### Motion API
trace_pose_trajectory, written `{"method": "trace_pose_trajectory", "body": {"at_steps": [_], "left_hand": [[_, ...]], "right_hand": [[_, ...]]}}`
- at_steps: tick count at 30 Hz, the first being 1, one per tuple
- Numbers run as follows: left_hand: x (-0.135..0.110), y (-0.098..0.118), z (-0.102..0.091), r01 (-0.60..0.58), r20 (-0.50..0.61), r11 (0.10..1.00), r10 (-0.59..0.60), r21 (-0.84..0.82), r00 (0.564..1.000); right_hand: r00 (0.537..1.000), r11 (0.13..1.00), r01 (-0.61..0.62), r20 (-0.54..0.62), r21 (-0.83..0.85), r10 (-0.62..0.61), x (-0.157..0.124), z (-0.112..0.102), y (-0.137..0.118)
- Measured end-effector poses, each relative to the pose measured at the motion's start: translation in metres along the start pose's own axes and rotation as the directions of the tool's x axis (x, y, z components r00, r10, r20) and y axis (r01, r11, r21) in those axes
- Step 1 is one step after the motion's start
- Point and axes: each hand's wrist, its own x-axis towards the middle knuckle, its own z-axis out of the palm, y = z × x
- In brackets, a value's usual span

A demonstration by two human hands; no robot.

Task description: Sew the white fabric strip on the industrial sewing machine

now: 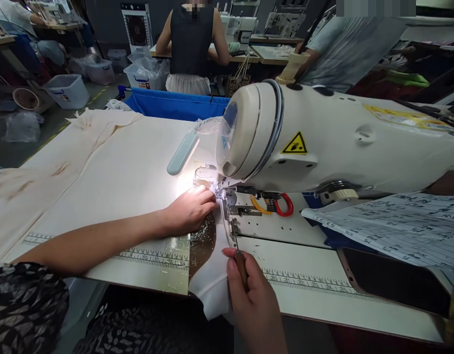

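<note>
I sit at a white sewing machine [323, 142]. My left hand [188, 210] lies on the table with its fingers curled together right beside the presser foot [221, 192], under the bright lamp light. My right hand [254, 302] is closed around a thin tool with a brown wooden handle [241, 268]; its metal tip points up toward the needle area. A strip of white fabric [214, 280] runs from the needle plate down over the table's front edge between my hands.
Cream fabric [98, 128] is piled at the table's far left. A dark phone [392, 280] and printed paper [396, 226] lie right of the machine. A blue bin [171, 104] stands behind the table. Another person [192, 44] works farther back with their back turned.
</note>
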Motion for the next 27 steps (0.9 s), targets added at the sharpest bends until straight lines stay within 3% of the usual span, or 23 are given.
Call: {"method": "trace_pose_trajectory", "body": {"at_steps": [8, 13, 27], "left_hand": [[-0.003, -0.001, -0.001, 0.031, -0.031, 0.999, -0.029, 0.04, 0.999], [-0.005, 0.003, -0.005, -0.065, 0.005, 0.998, 0.065, 0.0, 0.998], [-0.002, 0.003, -0.001, -0.021, 0.026, 0.979, 0.016, 0.205, 1.0]], "right_hand": [[0.998, 0.997, 0.062, -0.024, -0.037, -0.062, 0.014, 0.005, -0.006], [0.998, 0.999, 0.047, -0.04, -0.02, -0.047, 0.017, 0.006, -0.007], [0.993, 0.994, 0.088, -0.068, -0.065, -0.092, 0.022, 0.005, -0.007]]}}
